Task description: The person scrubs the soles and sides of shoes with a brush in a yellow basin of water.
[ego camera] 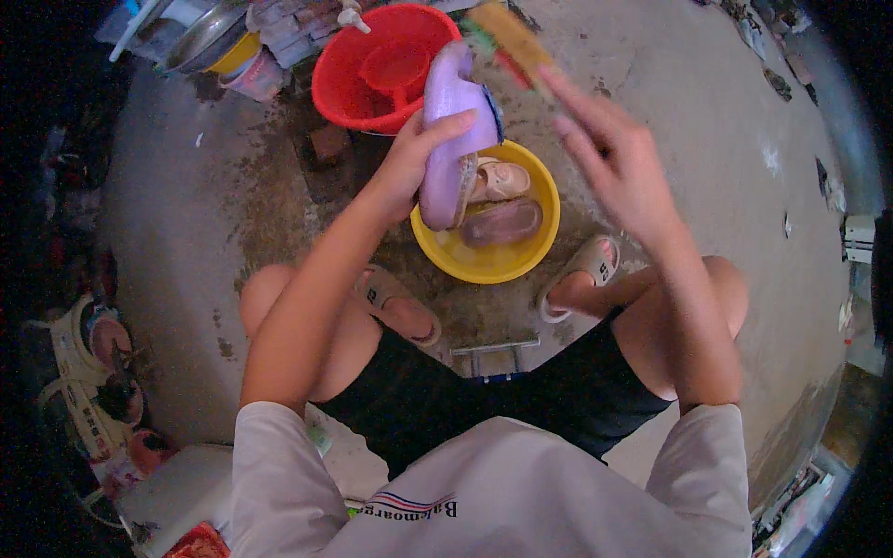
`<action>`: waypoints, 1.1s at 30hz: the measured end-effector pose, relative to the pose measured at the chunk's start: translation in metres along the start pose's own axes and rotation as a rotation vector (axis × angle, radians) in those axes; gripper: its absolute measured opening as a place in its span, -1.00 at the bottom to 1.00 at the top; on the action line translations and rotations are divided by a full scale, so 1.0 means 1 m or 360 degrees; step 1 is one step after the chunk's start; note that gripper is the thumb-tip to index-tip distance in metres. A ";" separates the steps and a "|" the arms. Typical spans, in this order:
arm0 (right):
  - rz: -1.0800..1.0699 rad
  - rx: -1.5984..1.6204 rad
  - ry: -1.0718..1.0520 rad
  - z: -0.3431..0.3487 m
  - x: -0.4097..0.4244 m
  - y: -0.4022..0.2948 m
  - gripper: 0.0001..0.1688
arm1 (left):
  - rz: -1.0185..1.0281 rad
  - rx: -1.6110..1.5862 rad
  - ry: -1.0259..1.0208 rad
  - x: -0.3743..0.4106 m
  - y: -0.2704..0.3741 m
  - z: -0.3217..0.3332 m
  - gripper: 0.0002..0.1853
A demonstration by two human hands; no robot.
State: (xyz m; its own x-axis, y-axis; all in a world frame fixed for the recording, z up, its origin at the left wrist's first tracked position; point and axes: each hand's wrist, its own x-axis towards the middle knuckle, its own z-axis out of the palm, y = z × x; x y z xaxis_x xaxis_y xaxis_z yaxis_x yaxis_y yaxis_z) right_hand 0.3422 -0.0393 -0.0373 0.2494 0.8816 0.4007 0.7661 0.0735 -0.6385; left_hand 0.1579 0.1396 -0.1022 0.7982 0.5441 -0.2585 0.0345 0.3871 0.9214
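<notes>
In my left hand [411, 160] is a purple slipper [446, 160], held up on its side over the left rim of a yellow basin [485, 273]. My right hand [617, 157], blurred, grips a scrubbing brush [513, 42] with a tan back and green and red bristles. The brush is up and to the right of the slipper, apart from it. Inside the basin, a beige sandal [506, 179] and a dull purplish shoe [504, 223] lie in shallow liquid.
A red basin [335, 104] with a red dipper [396, 66] stands beyond the yellow one, below a tap [354, 17]. Stacked basins and a pink bucket [254, 77] are at the upper left. My slippered feet flank the yellow basin on the stained concrete floor [711, 174].
</notes>
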 end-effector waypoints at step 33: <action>-0.0042 -0.0122 0.0002 0.031 0.022 0.026 -0.40 | -0.0092 0.0260 -0.0170 0.002 -0.003 0.000 -0.33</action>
State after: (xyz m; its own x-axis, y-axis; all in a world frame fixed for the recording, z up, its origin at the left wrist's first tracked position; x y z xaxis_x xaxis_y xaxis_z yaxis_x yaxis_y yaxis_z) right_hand 0.3492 -0.0034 -0.0647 0.2293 0.8791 0.4178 0.8155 0.0608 -0.5756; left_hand 0.1593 0.1395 -0.1059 0.8510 0.4391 -0.2880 0.1723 0.2846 0.9430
